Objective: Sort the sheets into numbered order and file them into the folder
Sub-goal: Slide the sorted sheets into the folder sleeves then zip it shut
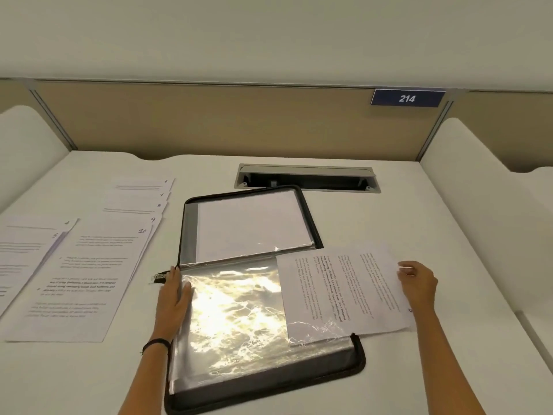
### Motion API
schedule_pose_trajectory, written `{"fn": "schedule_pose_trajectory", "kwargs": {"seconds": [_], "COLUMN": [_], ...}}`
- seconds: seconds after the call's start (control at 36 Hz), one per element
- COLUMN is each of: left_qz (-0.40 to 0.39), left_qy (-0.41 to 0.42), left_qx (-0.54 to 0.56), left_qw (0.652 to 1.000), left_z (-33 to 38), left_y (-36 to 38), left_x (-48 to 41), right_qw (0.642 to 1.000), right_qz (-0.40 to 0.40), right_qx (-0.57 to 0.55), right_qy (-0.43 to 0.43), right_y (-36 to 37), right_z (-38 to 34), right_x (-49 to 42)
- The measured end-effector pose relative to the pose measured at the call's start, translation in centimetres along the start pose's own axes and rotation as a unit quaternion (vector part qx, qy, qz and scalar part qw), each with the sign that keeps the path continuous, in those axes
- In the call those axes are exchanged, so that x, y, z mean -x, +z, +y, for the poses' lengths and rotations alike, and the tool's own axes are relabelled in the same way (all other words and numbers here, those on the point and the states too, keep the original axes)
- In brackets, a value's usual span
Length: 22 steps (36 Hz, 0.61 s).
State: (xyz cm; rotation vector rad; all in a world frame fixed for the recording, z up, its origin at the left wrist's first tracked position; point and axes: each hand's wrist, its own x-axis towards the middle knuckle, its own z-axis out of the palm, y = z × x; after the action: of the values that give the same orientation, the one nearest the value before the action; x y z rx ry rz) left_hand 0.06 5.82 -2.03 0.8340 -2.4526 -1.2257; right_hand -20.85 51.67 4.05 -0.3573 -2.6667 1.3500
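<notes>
On desk (pixel 419 369), lying open, black zip folder (pixel 357 363), with one half far and one half near. Pressing down with left hand (pixel 175 298) on left edge of near sleeve (pixel 239 319), fingers straight and flat, gripping nothing. Holding with right hand (pixel 417 283) the right edge of one printed sheet (pixel 344 289), fingers curled round that edge. Lying turned sideways, with left part over the sleeve and right part out past the folder rim above the desk; under the plastic at near left corner, for the rest cannot tell if inside or on top. In far half, one white page (pixel 251 223) inside its own sleeve. Left of folder, apart from it, fan (pixel 89 280) of sheets marked 6 to 10, with 10 on top. Further left, pile (pixel 27 250) marked 4 and 5. Behind folder, hatch (pixel 305 176) in desk.
</notes>
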Motion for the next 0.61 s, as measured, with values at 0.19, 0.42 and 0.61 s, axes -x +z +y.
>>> {"fn": "schedule_pose_trajectory", "kwargs": {"seconds": [0.19,0.42,0.61], "left_qz": [-0.023,-0.064,-0.077], "left_qy": [0.006,-0.029,-0.065], "left_qx": [0.013,0.088,0.139], "left_qw": [1.0,0.994,0.985], "left_z": [0.0,0.8,1.5], "left_y": [-0.1,-1.0,-1.7], "left_x": [0.0,0.2,0.7], "right_qw": [0.998,0.993,0.986], "right_qz": [-0.004,-0.062,-0.108], "right_qx": [-0.018,0.032,0.003], "right_qy": [0.053,0.095,0.126], "right_y": [-0.6,-1.1,0.4], "right_z": [-1.0,0.4,0.0], "right_x": [-0.6,-1.9,-1.2]}}
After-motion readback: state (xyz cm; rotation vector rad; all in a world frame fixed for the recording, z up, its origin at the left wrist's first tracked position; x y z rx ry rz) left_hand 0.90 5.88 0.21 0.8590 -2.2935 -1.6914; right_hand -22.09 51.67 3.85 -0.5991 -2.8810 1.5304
